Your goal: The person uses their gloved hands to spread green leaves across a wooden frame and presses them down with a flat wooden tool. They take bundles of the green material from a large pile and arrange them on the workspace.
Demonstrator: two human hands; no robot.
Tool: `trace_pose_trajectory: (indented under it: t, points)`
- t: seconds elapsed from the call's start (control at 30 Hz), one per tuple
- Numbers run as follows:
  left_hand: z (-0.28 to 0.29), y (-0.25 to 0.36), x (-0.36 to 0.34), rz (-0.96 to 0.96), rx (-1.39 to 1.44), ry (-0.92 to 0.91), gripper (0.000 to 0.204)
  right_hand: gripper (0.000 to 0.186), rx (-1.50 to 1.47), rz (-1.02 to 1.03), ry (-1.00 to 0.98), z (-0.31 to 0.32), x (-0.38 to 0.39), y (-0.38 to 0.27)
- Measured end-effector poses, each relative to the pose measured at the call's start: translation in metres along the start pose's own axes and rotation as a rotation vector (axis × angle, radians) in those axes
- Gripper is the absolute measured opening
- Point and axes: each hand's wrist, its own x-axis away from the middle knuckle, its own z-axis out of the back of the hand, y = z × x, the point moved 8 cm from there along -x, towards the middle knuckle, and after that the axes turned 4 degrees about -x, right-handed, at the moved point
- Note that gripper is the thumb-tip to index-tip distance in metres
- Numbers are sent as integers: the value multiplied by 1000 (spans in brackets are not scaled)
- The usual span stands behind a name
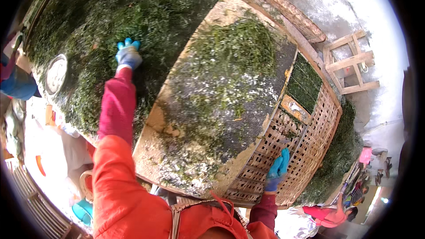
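From my end of the feed, the loose green leaf heap [177,6] looks light and soft, a mass of fine strands I judge to be damp and a bit clingy, so I would take it from above in a loose scoop, deep enough to catch a clump without crushing it. It fills the upper left, dark green with paler flecks, and its near part lies alongside the tan-edged bench [148,159], where thinner leaf scraps [239,48] cover a dark middle streaked with white. My left hand [127,55], in a glove with blue fingertips, is on the heap; its fingertips stand a little spread, but I cannot tell whether that grip pinches any leaf. My right hand [278,166], also gloved in blue, reaches over the woven tray [323,128] with its fingers close together, blurred, so I cannot tell if that grip holds anything. Towards the tray's far end I see a flat green panel [305,77] beside a small tan block [295,109]; beyond stands a wooden frame [352,62], and at lower right a co-worker [330,216] in red.
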Motion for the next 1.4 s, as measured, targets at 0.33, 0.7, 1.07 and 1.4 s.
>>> trace_pose_trajectory:
  t: [0.33,0.7,1.07,1.4]
  points:
    - [128,-19,116,-348,1809,122,57,38,-406,41,-242,-95,-55,-141]
    - [224,17,150,-628,2245,106,38,90,-565,436,-605,-236,-111,-354]
    - [277,-50,125,-395,875,515,65,63,-291,-166,-1239,-388,-162,-358]
    - [144,-152,137,-140,385,337,64,34,-1058,81,-1143,-371,-209,-439]
